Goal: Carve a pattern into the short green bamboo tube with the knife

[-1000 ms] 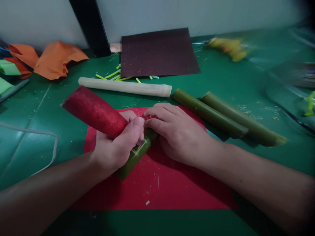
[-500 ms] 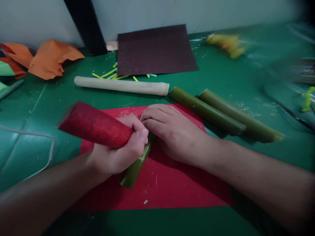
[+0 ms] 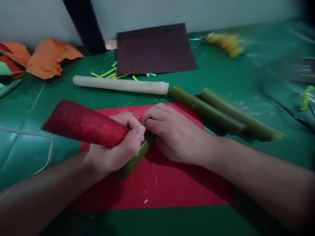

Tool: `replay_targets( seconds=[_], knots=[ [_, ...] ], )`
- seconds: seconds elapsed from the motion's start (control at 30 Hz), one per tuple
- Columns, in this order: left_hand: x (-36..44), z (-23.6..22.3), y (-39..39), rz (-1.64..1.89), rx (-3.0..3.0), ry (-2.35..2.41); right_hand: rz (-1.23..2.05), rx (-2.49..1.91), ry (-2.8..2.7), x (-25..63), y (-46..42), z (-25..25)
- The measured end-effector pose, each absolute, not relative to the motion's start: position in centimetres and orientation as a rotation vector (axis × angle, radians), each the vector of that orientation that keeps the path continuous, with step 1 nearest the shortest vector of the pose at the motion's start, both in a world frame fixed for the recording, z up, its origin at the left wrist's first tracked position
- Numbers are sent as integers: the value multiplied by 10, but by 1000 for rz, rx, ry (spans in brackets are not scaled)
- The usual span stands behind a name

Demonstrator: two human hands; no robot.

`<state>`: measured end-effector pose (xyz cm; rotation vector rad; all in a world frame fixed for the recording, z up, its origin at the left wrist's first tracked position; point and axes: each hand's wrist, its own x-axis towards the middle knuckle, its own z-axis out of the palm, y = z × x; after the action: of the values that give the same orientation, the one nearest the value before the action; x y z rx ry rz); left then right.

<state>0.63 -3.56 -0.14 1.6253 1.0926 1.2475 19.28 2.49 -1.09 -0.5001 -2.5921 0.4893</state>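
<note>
My left hand (image 3: 121, 152) is closed round the thick red handle of a knife (image 3: 85, 123), which slants up to the left. The knife's tip is hidden behind my fingers. Beneath that hand lies a short green bamboo piece (image 3: 134, 162), tilted over the red sheet (image 3: 172, 186). Curled fingers of my right hand (image 3: 176, 136) grip the bamboo's far end, close against my left fingertips. Much of the bamboo is covered by both hands.
Behind the red sheet lies a pale peeled stick (image 3: 120, 86). Two green bamboo tubes (image 3: 209, 109) rest to the right. Further back are a dark brown sheet (image 3: 157, 49), yellow-green bits (image 3: 108, 72), crumpled orange paper (image 3: 52, 57) and a black post (image 3: 85, 26). A cable (image 3: 50, 150) lies left.
The red handle has swung lower and further left as my left hand twists. The bamboo piece turned under my hands, then tilted back. My right hand keeps its grip. The view has shifted slightly.
</note>
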Motion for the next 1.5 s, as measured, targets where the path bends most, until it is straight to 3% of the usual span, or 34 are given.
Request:
replay_targets(
  seconds=[0.53,1.5],
  knots=[
    [10,3,-34,1211,1564,1188,721,-384,-2540,196,28,-12],
    [9,5,-35,1181,1606,1223,752,-392,-2529,197,31,-12]
  ],
)
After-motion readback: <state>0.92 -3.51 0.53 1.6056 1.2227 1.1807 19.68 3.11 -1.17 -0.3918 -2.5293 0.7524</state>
